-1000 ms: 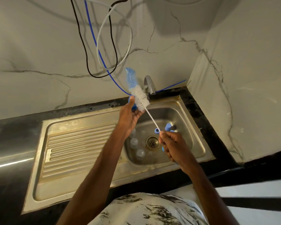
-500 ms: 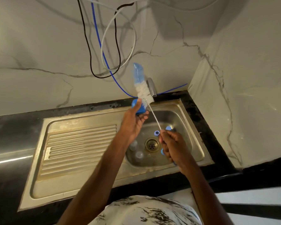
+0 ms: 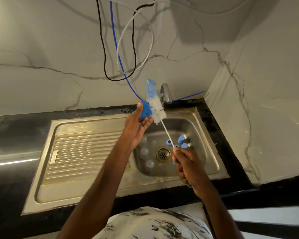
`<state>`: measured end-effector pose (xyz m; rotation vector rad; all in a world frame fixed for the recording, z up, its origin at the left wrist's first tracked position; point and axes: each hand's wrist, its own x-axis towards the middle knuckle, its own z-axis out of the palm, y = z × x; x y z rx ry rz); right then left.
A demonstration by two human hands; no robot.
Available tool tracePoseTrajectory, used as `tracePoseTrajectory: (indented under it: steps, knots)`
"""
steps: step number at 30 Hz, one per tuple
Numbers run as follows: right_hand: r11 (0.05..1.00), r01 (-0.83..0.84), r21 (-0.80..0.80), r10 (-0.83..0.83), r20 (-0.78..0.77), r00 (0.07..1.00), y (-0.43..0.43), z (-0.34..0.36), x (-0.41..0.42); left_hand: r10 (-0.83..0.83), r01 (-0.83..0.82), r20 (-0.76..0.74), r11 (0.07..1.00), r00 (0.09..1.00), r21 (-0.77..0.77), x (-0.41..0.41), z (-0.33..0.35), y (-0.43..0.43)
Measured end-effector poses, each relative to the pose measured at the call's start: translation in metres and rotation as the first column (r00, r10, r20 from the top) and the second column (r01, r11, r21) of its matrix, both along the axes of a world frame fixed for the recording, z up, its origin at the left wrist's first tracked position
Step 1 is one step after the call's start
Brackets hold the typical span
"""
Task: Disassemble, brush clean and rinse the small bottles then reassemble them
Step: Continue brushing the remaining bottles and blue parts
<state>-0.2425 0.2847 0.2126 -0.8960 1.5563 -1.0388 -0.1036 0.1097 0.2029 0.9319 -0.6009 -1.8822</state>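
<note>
Steel sink (image 3: pixel 93 192) fills the lower left of the frame with its ribbed draining board (image 3: pixel 86 152). At the centre, the left hand (image 3: pixel 137 125) pinches a blue cap (image 3: pixel 145 110) between thumb and fingers, above the basin. The white bristles of the bottle brush (image 3: pixel 156 107) lie against this cap, just left of the tap (image 3: pixel 166 93). Lower down, clear small bottles (image 3: pixel 144 152) sit in the basin left of the drain (image 3: pixel 163 154), and loose blue caps (image 3: pixel 180 139) lie to its right. There the right hand (image 3: pixel 185 163) grips the brush handle.
</note>
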Motion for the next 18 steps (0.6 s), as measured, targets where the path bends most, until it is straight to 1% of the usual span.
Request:
tracePoseTrajectory:
  steps: [2,4,6,8,10,14,16,18]
  knots:
    - [1.0,0.013,-0.015,-0.013,-0.028,1.0,-0.005,0.002,-0.002,-0.039,0.039,-0.016,0.999,0.999,0.006,-0.003,-0.002,0.007]
    - [0.998,0.027,-0.049,-0.03,-0.065,0.997,-0.016,0.007,-0.005,-0.083,0.085,-0.053,0.995,0.995,0.047,-0.01,0.001,0.016]
    - [0.997,0.019,-0.075,-0.025,-0.088,0.996,-0.019,0.01,-0.003,-0.058,0.067,-0.097,0.994,0.994,0.091,-0.014,0.004,0.018]
    - [0.998,-0.001,-0.067,-0.007,-0.122,0.992,-0.009,0.006,0.003,0.005,0.01,-0.131,0.994,0.991,0.112,-0.01,0.004,0.012]
    - [0.999,-0.032,-0.044,0.025,-0.147,0.989,0.002,0.0,0.009,0.022,-0.013,-0.094,0.996,0.995,0.088,-0.004,0.003,0.009]
    - [0.996,0.001,-0.086,-0.009,-0.102,0.995,-0.013,0.008,0.005,-0.129,0.128,0.052,0.992,0.99,0.008,-0.01,0.004,0.019]
    - [0.994,0.005,-0.109,-0.015,-0.094,0.995,-0.021,0.012,0.003,-0.148,0.148,0.075,0.989,0.986,-0.005,-0.013,0.006,0.021]
    - [0.996,0.003,-0.094,-0.012,-0.093,0.996,-0.014,0.008,0.004,-0.109,0.11,0.059,0.994,0.992,-0.009,-0.01,0.007,0.015]
